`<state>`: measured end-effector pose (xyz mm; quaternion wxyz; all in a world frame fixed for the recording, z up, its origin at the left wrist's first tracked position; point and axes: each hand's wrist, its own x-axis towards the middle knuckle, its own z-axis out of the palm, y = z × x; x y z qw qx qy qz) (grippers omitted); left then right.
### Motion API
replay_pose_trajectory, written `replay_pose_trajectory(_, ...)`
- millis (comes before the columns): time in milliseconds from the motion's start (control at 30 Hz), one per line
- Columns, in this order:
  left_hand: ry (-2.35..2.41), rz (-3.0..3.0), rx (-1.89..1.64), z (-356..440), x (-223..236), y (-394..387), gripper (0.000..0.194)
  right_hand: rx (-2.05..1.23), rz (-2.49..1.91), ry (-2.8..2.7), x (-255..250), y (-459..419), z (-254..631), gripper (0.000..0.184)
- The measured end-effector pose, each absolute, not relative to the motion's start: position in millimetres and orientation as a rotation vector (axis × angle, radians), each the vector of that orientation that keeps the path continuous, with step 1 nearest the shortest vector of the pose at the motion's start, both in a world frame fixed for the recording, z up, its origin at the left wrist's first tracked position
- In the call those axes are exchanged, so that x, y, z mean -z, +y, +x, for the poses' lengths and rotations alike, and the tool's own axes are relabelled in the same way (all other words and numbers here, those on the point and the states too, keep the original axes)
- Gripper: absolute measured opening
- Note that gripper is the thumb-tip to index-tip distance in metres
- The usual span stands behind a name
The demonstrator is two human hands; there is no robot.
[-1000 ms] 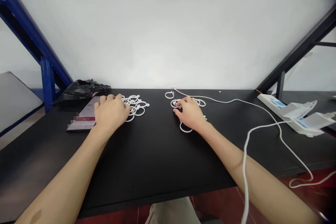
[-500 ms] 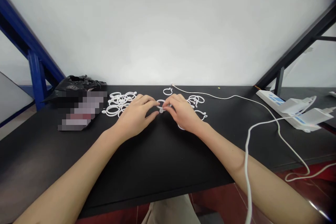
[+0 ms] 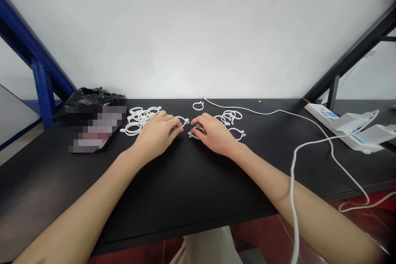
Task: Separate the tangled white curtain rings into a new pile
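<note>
My left hand rests low over the table, thumb and fingers closed on a white open curtain ring whose knobbed ends point right. Facing it, my right hand has curled fingers around another white curtain ring, partly hidden under the thumb. Left of my left hand lies a heap of similar white rings. A smaller group of rings is just behind my right hand, with a single ring beside the wrist. One more ring lies alone farther back.
The black table meets a pale wall. A black plastic bag and a blurred-out packet are at left. A white power strip with plugged-in chargers stands at right. A white cable crosses in front of my right forearm.
My hands have drawn apart slightly. The ring that was between them now sits with my left hand, and another ring shows at my right fingers.
</note>
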<state>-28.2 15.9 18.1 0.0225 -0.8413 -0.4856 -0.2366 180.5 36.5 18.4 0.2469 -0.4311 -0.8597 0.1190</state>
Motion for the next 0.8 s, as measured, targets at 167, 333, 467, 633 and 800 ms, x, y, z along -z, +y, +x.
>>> replay_pose_trajectory(167,-1.352,-2.674,0.885,-27.5,-18.2,14.9,0.018,-0.479,-1.08,-2.166,-20.7,33.9,176.0,0.038)
replay_pose_trajectory(333,-1.314,-2.686,0.995,-23.8,-22.5,10.7,0.021,-0.647,-0.988,-2.021,-22.1,32.2,173.0,0.016)
replay_pose_trajectory(467,-1.323,-2.7,0.992,-21.3,-23.7,8.8,0.022,-0.682,-0.969,-1.943,-25.0,32.0,172.5,0.012)
replay_pose_trajectory(633,-1.327,-2.753,0.982,-17.8,-22.4,7.3,0.021,-0.626,-1.017,-1.975,-30.6,31.4,174.0,0.014)
replay_pose_trajectory(800,-1.352,-2.698,0.995,-21.0,-21.9,10.8,0.019,-0.641,-1.034,-1.977,-26.9,31.8,175.3,0.011)
